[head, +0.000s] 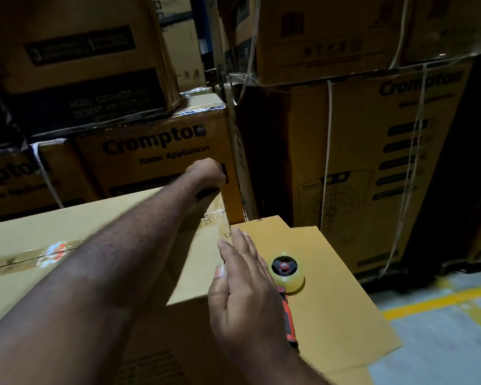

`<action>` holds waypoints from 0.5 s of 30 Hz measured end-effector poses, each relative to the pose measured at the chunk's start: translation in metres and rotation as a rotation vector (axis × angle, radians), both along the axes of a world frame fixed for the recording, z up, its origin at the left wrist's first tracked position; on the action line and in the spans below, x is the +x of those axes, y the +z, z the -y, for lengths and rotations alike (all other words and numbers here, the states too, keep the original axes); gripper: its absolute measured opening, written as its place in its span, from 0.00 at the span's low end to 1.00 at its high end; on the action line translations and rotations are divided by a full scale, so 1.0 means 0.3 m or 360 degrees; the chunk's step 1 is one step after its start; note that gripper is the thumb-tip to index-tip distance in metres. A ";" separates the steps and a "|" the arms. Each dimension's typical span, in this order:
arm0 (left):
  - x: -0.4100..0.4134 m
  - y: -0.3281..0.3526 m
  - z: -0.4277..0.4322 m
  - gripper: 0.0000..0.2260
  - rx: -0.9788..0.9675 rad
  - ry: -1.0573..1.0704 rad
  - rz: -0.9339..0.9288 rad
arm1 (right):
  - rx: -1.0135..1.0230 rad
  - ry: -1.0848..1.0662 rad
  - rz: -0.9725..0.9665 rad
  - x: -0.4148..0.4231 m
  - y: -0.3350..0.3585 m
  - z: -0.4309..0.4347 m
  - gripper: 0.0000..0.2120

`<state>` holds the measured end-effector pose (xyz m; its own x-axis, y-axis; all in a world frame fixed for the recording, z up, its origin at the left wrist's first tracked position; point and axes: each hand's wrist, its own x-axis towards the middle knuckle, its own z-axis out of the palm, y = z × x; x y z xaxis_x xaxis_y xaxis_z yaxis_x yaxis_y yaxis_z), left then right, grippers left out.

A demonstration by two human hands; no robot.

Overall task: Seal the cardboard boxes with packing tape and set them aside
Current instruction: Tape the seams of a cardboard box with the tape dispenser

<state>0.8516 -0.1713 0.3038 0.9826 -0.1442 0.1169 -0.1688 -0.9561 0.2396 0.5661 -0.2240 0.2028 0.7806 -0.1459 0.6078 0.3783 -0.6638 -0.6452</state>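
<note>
Right hand (pixel 242 282): fingers straight and together, holding nothing. It is edge-on along the right edge of the box (pixel 109 226), fingertips at the tape strip (pixel 225 218).
Left hand (pixel 206 173): reaches across the box top to its far right corner, wrist bent over the edge. The fingers are hidden behind it, so I cannot tell whether they grip or only press.
Tape strip: clear, and folds over the right edge between the two hands.
Box: directly under both arms, its top spreading left from the hands.
Tape dispenser (pixel 286 273): lies on the lower box (pixel 339 287), just right of the right hand. Roll end points away, red handle toward the person, so the right hand is far nearer.
Likely next: smoothing the tape end down, then shifting the box.
Room: stacked cartons (pixel 156 151) close behind the far edge. Open floor (pixel 442 343) lies to the right, beyond the lower box.
</note>
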 end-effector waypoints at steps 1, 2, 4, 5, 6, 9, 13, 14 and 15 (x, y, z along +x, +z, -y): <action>0.007 0.002 -0.006 0.09 0.0010 -0.0008 -0.0026 | 0.0036 0.0044 -0.0031 0.002 0.008 0.002 0.24; 0.011 0.004 -0.014 0.09 0.0026 -0.0028 -0.0042 | 0.0072 0.0097 -0.0082 0.002 0.020 0.004 0.27; 0.013 0.006 -0.034 0.09 0.0037 -0.0085 -0.0042 | 0.0107 0.0223 -0.0199 -0.001 0.049 0.009 0.30; 0.012 0.004 -0.042 0.09 0.0016 -0.0106 -0.0029 | 0.0110 0.0285 -0.0259 -0.001 0.065 0.015 0.30; 0.011 0.000 -0.048 0.09 -0.0017 -0.0128 -0.0015 | 0.0125 0.0350 -0.0333 0.004 0.080 0.025 0.30; 0.003 -0.006 -0.051 0.11 -0.0043 -0.0188 0.0000 | 0.0268 0.0581 -0.0627 0.038 0.119 0.069 0.30; -0.008 -0.003 -0.041 0.14 -0.0063 -0.0175 0.0011 | 0.0197 0.0655 -0.0648 0.059 0.120 0.083 0.31; -0.008 -0.005 -0.037 0.14 -0.0077 -0.0174 0.0019 | 0.0163 0.0638 -0.0617 0.055 0.111 0.080 0.32; -0.016 -0.004 -0.032 0.13 -0.0079 -0.0165 0.0007 | 0.0145 0.0633 -0.0590 0.050 0.102 0.079 0.35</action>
